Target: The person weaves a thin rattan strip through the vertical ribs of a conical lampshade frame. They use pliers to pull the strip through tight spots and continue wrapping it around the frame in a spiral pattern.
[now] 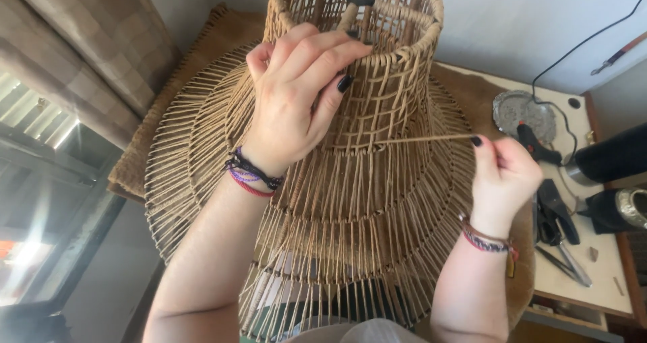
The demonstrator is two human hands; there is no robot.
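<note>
Right up close, the flared bottom tier of the woven rattan lampshade (350,248) fills the lower view, its thin ribs fanning out toward the camera between 2 bare forearms. The shade stands on a brown woven mat (222,33) on the table, narrowing upward in stepped tiers to an open top ring. The left hand (296,100) lies against the upper tier, fingers curled loosely over the weave just under the rim, thumb pressed on the ribs; it steadies the shade rather than closing round anything. Beaded and cord bracelets (253,174) circle that wrist. Over on the right, the right hand (505,171) is pinched shut on a single rattan strand (424,139), which runs taut and nearly level from the fingertips back into the weave. Beyond that hand, on the white table (600,275), a black glue gun (536,144) lies beside a round silver tray (522,110), with dark pliers (556,215) nearer the edge.
</note>
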